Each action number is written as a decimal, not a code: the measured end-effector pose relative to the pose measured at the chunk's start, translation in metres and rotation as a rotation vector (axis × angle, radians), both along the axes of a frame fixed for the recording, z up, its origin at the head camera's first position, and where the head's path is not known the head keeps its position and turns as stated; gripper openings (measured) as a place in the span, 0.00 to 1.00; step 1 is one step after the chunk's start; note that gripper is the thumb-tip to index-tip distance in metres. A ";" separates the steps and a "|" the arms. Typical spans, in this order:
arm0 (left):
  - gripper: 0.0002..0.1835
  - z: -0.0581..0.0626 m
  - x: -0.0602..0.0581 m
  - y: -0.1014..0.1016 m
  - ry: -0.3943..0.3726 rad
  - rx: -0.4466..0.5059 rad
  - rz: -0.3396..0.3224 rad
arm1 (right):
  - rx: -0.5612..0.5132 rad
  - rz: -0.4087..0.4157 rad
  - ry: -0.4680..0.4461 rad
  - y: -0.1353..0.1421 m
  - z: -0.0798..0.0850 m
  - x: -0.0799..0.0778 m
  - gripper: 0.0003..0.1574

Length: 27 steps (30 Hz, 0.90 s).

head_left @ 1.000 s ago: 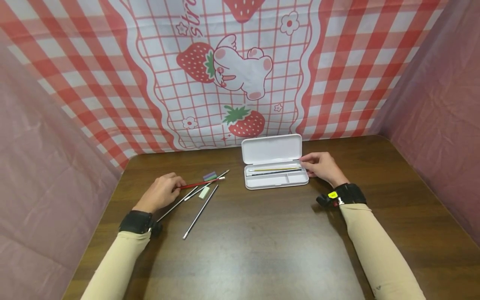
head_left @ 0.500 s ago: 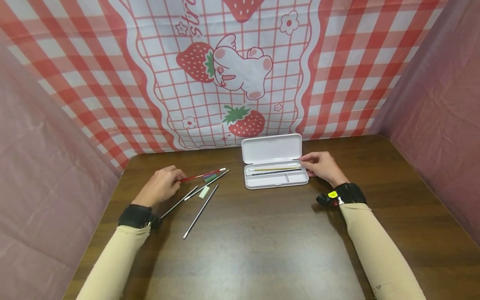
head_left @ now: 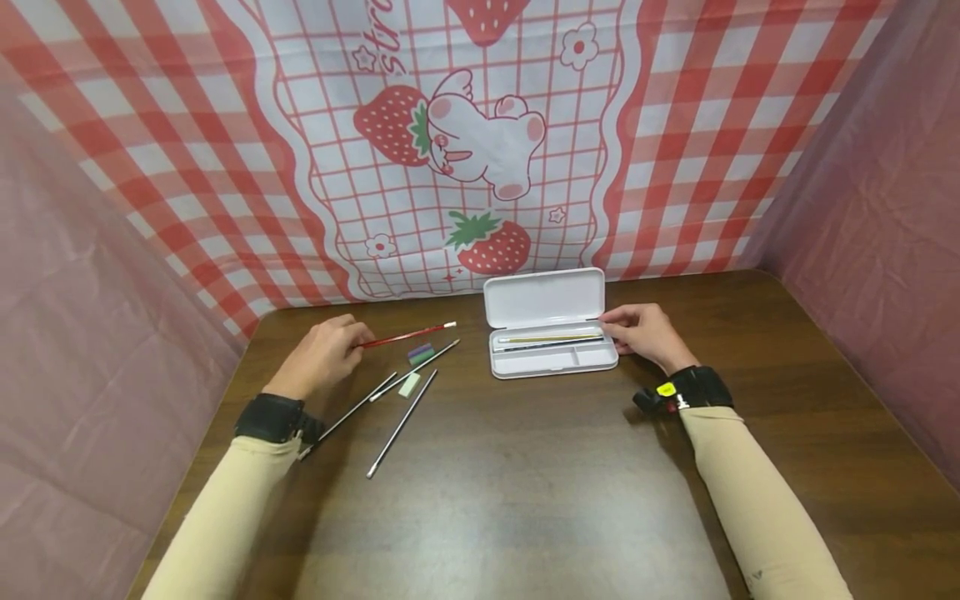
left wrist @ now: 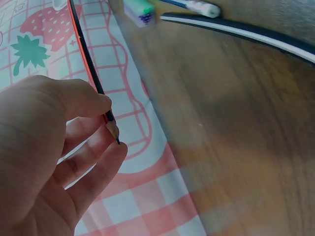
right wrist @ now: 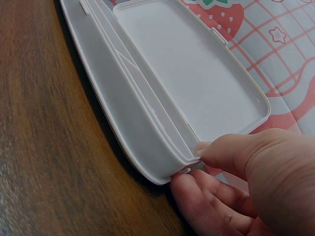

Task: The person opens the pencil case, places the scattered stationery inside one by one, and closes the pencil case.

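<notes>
My left hand (head_left: 324, 353) pinches a red-and-black pencil (head_left: 408, 336) near its sharpened tip, between thumb and fingers. In the left wrist view the pencil (left wrist: 87, 56) points away from the palm, its white eraser end farthest off. On the right, my right hand (head_left: 647, 335) grips the right end of a white pencil case (head_left: 525, 367), thumb on the rim and fingers below the corner in the right wrist view. The case's lid (head_left: 543, 298) stands raised at the back. Inside the long compartment lie a yellow pencil (head_left: 551, 338) and a dark pencil (head_left: 551, 343).
Between the left hand and the case lie a purple-and-green eraser (head_left: 422, 355), a pale eraser (head_left: 409, 385) and several loose pencils, one a dark pencil (head_left: 401, 425) nearest the middle. A strawberry-print cloth (head_left: 480, 167) hangs behind the wooden table (head_left: 525, 492).
My left hand has lifted the red pencil up and back, off the loose pencils and past the purple-and-green eraser. The right hand and the case have stayed in place.
</notes>
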<state>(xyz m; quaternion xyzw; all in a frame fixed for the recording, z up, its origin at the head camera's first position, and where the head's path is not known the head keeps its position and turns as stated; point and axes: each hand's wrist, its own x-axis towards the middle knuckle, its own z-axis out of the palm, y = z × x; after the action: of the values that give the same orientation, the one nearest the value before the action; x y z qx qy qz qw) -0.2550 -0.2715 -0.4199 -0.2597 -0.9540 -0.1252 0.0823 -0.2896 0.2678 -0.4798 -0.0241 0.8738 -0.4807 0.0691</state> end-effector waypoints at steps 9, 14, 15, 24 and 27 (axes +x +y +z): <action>0.10 -0.001 -0.006 0.010 -0.004 -0.004 -0.015 | 0.000 0.001 -0.010 0.001 0.000 0.000 0.26; 0.09 -0.004 -0.008 0.017 0.004 0.010 -0.028 | 0.003 0.008 -0.005 0.001 0.001 0.001 0.26; 0.09 -0.004 -0.008 0.018 0.006 0.012 -0.030 | 0.003 0.008 -0.003 0.001 0.001 0.001 0.26; 0.10 -0.004 -0.013 0.032 0.004 0.024 -0.039 | -0.015 -0.002 -0.001 0.000 -0.001 -0.001 0.24; 0.10 -0.004 -0.016 0.038 -0.004 0.029 -0.038 | -0.011 -0.003 -0.002 0.000 -0.002 -0.001 0.25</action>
<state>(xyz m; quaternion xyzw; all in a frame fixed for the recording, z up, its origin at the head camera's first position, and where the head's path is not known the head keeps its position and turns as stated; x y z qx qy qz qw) -0.2709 -0.2335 -0.4234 -0.2761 -0.9472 -0.1411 0.0818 -0.2905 0.2683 -0.4817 -0.0229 0.8711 -0.4857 0.0692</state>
